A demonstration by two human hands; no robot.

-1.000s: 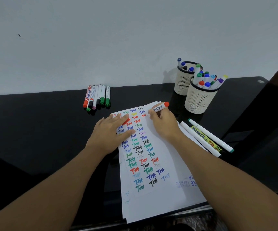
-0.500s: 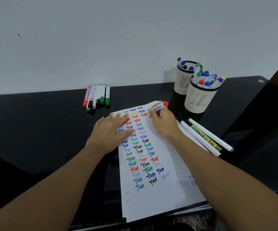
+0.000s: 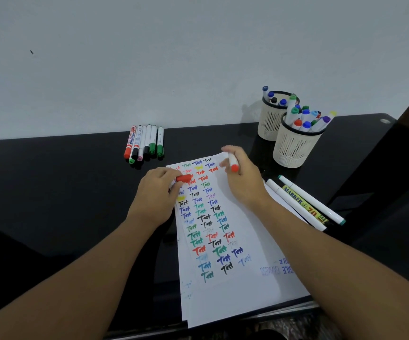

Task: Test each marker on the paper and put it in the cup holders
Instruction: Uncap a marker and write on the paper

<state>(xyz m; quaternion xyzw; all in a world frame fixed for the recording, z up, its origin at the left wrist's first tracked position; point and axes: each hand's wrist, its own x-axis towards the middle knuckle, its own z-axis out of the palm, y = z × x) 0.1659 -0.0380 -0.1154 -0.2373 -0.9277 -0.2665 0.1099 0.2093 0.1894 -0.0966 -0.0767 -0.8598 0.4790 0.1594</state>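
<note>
Red-ended white marker (image 3: 233,163) sits in my right hand (image 3: 244,179), fingers curled round its barrel above the far end of the white paper sheet (image 3: 237,298) covered in coloured "Test" scribbles; its red end points near and down, and my fingers hide the other end, which is blurred. My left hand (image 3: 155,196) lies just left of it on the paper's far left corner, fingers curled round a red marker cap (image 3: 184,178). To the far right stand two cream slotted cup holders (image 3: 294,148), both full of capped markers, touching or overlapping from this angle. A row of six loose markers (image 3: 144,143) lies far left on the black glossy table (image 3: 51,192). Three more long markers (image 3: 306,204) lie right of my right wrist, their near ends reaching toward the table's edge.
</note>
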